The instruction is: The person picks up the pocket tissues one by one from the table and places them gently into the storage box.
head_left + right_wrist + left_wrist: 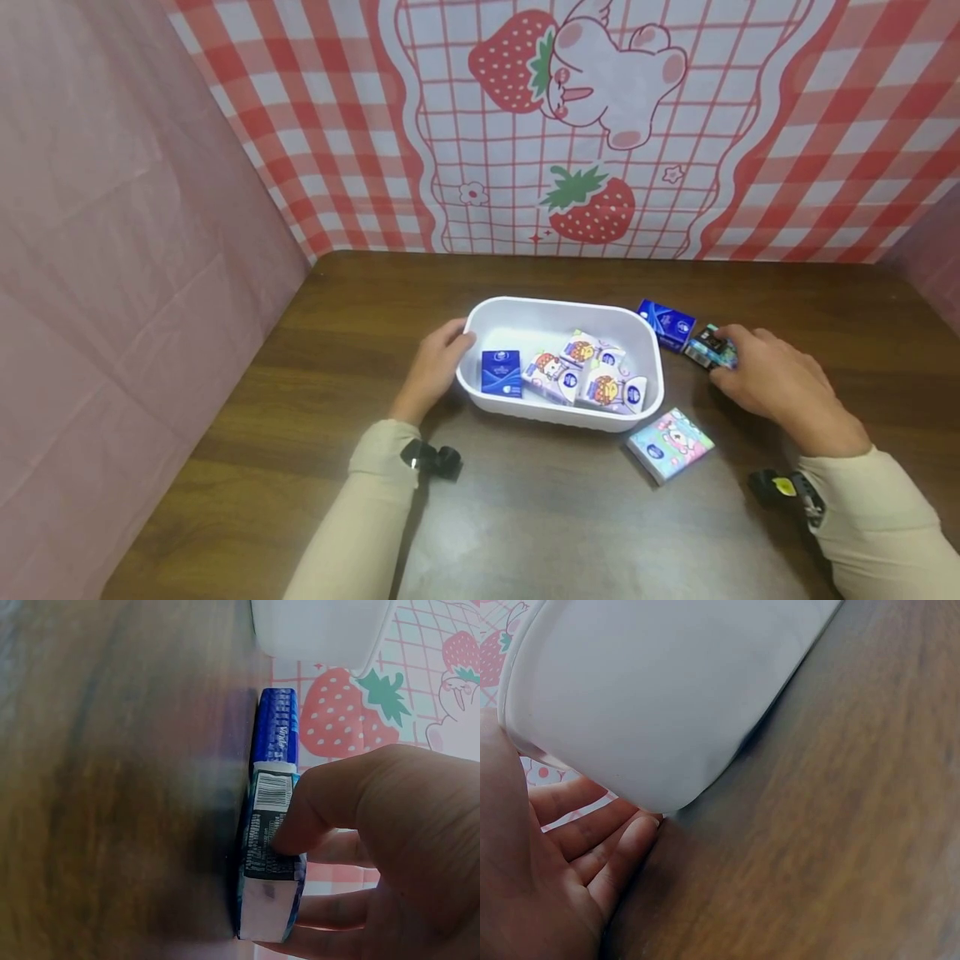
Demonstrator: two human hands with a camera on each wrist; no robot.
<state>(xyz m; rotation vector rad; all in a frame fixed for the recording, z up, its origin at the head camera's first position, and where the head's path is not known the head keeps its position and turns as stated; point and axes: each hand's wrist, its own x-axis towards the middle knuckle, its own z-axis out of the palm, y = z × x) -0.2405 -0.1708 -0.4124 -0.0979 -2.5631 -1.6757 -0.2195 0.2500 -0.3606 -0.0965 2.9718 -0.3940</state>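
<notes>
My left hand (430, 371) holds the left end of a white plastic tub (558, 307), thumb at the rim and fingers against its outer wall (660, 697). My right hand (783, 383) grips a dark pack of pocket tissues (701, 348) to the right of the tub. In the right wrist view the thumb lies on the barcode side of that tissue pack (268, 832), other fingers partly hidden behind it. A blue tissue pack (667, 323) lies close by, nearer the tub. Inside the tub are a blue pack (501, 375) and several cartoon-printed packs (551, 375).
A pastel tissue pack (672, 444) lies on the wooden table (570, 525) at the tub's near right corner. Behind the table hangs a red checked cloth (337, 125) with strawberries, and a pink cloth (135, 250) hangs on the left.
</notes>
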